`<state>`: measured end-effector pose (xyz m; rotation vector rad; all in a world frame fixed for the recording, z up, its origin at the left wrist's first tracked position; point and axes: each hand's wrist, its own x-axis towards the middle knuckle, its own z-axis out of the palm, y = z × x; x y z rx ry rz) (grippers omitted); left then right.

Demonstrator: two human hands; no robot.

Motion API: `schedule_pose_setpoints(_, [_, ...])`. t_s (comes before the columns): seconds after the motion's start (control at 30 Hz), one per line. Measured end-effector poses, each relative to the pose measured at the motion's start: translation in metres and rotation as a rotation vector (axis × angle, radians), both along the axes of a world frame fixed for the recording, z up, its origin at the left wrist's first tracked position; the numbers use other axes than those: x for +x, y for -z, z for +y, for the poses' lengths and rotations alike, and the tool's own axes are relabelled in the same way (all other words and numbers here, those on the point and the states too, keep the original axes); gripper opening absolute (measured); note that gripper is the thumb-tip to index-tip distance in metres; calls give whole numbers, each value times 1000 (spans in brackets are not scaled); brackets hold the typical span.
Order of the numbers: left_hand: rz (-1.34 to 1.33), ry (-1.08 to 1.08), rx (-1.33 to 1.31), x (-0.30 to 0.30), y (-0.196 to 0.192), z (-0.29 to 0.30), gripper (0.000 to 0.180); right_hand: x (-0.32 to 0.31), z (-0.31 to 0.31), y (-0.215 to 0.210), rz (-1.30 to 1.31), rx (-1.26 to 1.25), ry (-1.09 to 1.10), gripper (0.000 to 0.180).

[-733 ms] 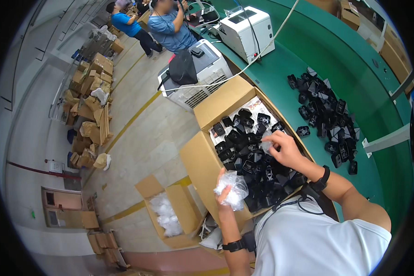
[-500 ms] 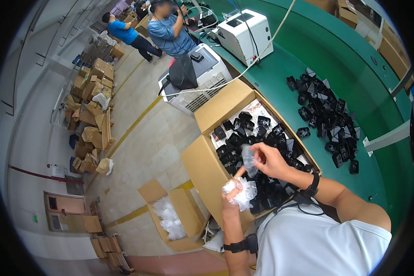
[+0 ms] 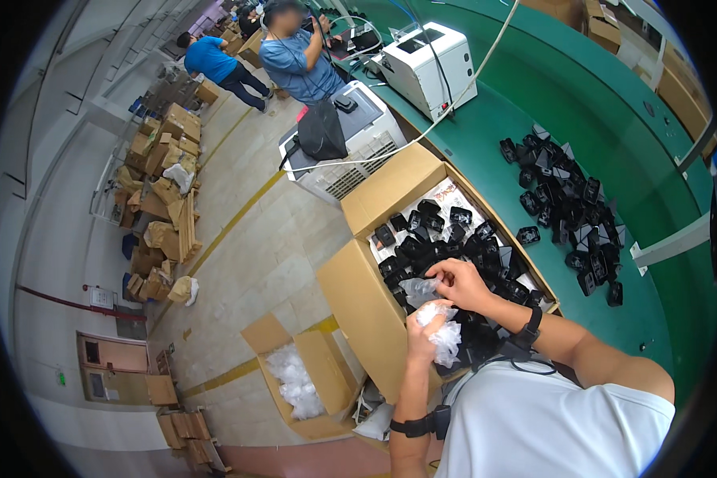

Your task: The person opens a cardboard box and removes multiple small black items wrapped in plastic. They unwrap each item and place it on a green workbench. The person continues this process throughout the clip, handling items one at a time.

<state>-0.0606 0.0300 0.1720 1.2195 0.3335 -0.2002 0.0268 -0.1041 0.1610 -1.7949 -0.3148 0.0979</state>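
Note:
Over the large open cardboard box [image 3: 344, 275], my left hand [image 3: 424, 333] is closed around a bunch of crumpled clear plastic bags [image 3: 446, 344]. Just beyond it, my right hand [image 3: 464, 284] pinches a single clear plastic bag [image 3: 419, 290] between thumb and fingers. That bag hangs toward the left hand's fingertips; whether they touch it I cannot tell. Beneath both hands lie many small black plastic cases [image 3: 413, 248] with pale markings, loosely heaped in the box. The hands and bags hide part of the heap.
More black cases [image 3: 566, 199] are piled on the green table [image 3: 486, 135]. A smaller carton [image 3: 327, 366] of clear bags stands on the floor at left. A white machine [image 3: 430, 68] and a grey-white appliance [image 3: 366, 131] stand ahead, near two people [image 3: 299, 60]. A white cable crosses above.
My left hand has shifted right and up with its bunch of bags. My right hand has moved slightly down, and its bag now hangs further left.

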Motion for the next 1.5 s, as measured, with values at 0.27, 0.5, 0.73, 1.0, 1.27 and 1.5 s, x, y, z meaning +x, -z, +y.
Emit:
schedule_pose_setpoints(0.27, [-93,-24,158,6,32,6,73,-3,-6,9,34,-20,-59,12])
schedule_pose_setpoints(0.5, [40,-189,-601,22,70,32,33,-15,9,23,521,488,-273,7])
schedule_pose_setpoints(0.73, [45,-382,-499,18,77,33,56,-12,19,55,572,155,-360,17])
schedule_pose_setpoints(1.0, [-16,-431,-446,9,93,32,61,-14,23,45,575,197,-426,5])
schedule_pose_setpoints(1.27, [-234,-435,831,11,45,22,43,-7,9,13,-25,36,-745,34])
schedule_pose_setpoints(1.5, [112,-698,183,32,100,25,18,-11,20,0,-436,-170,-578,35])
